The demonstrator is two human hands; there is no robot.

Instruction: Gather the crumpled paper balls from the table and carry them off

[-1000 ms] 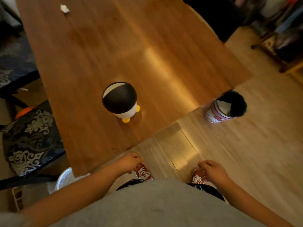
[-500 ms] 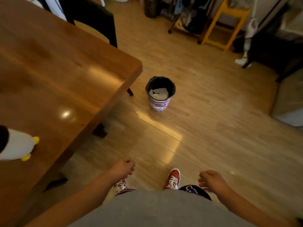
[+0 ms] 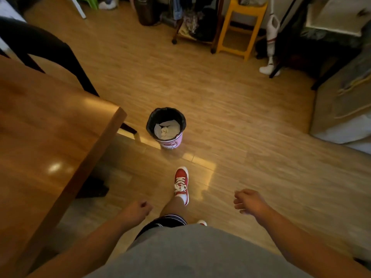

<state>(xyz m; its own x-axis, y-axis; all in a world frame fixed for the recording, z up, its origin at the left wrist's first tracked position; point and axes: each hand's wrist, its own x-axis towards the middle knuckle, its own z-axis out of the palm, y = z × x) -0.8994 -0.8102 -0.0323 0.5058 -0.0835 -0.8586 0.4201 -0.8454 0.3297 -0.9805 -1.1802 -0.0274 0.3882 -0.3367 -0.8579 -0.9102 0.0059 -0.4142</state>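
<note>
The person stands beside the corner of the wooden table [image 3: 50,141], looking down across the plank floor [image 3: 230,121]. The left hand [image 3: 135,212] hangs low by the hip, fingers curled into a loose fist; whether a paper ball sits inside that fist, I cannot tell, since nothing white shows between the fingers. The right hand [image 3: 249,201] is out to the side, fingers bent inward in a half-closed curl, and no paper shows in it either. One red sneaker [image 3: 181,182] is planted forward on the floor, toe pointing toward the small bin [image 3: 166,127]. That bin, pink-sided with a black liner, sits on the floor just past the table's corner, well apart from both hands. Inside it lies white crumpled paper [image 3: 166,130], a ball resting on a flatter sheet. The stretch of table in view shows only a bright glare spot. Beyond, a yellow stool [image 3: 239,27] stands against the far clutter, and a dark chair [image 3: 44,49] sits behind the table.
</note>
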